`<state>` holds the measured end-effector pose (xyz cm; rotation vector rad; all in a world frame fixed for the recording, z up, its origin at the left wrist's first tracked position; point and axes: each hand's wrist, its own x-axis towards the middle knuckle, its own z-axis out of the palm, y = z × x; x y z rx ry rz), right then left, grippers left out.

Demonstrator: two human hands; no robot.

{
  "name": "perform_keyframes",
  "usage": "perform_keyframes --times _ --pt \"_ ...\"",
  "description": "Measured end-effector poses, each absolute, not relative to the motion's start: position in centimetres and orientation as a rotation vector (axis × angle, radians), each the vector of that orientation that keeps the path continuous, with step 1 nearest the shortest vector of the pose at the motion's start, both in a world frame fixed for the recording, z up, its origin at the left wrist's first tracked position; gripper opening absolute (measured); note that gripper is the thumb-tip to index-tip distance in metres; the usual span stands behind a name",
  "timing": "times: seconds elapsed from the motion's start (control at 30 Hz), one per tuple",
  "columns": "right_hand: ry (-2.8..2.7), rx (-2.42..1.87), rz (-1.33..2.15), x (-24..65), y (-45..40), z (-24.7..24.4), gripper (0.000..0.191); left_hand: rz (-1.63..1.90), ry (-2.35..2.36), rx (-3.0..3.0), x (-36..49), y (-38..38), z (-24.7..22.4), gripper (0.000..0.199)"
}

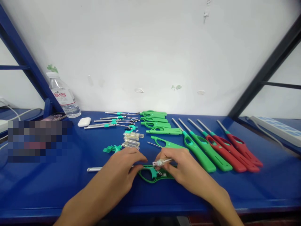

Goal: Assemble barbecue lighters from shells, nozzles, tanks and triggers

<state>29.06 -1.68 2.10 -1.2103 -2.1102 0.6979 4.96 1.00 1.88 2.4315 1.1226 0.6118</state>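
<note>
An opened green gas lighter (147, 180) lies in front of me, with its inner side up. A teal trigger (153, 172), thin wires and a dark part sit inside it, and its metal tube (94, 169) points left. My left hand (125, 164) pinches the neck of this lighter between thumb and forefinger. Over the handle, my right hand (181, 164) grips a clear fuel tank (162, 161) with its valve end pointing left. The rest of that tank is hidden by my fingers.
Beyond my hands lie clear tanks (131, 139), teal triggers (114, 148), metal tubes with wires (103, 125) and green shell halves (164, 130). Finished-looking green lighters (202, 153) and red lighters (225, 153) lie at right. A water bottle (64, 97) and white case (84, 122) stand left.
</note>
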Motion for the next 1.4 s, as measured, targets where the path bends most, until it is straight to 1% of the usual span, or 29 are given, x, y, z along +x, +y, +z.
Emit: perform_keyframes --times 0.1,0.23,0.37,0.53,0.67,0.83,1.07,1.3,1.4 --pt "-2.107 -1.209 0.701 29.1 -1.6 2.0 0.025 0.651 1.239 2.465 3.0 1.3 2.3 0.028" --pt "-2.101 -1.203 0.707 29.0 -1.5 2.0 0.025 0.521 1.273 2.433 1.2 1.6 2.7 0.024" --pt "-2.099 -1.198 0.719 29.0 -1.6 2.0 0.025 0.423 1.213 2.394 1.5 1.7 3.3 0.022" --pt "-2.089 -1.198 0.733 29.1 -1.7 1.9 0.024 0.378 1.251 2.360 2.3 1.6 3.9 0.020" --pt "-2.089 -1.220 0.732 29.1 -1.6 2.0 0.023 0.380 1.293 2.316 2.4 1.4 4.0 0.018" --pt "-2.090 -1.240 0.736 29.1 -1.6 1.9 0.023 0.383 1.292 2.322 2.7 1.3 4.0 0.020" --pt "-2.077 -1.250 0.751 29.0 -1.3 1.6 0.024 0.343 1.186 2.526 2.8 1.1 2.9 0.030" --pt "-2.038 -1.224 0.700 29.1 -1.5 1.9 0.019 0.382 1.242 2.562 3.0 0.7 2.4 0.026" --pt "-2.004 -1.202 0.670 29.2 -1.6 1.8 0.020 0.489 1.287 2.569 3.9 0.0 2.4 0.021"
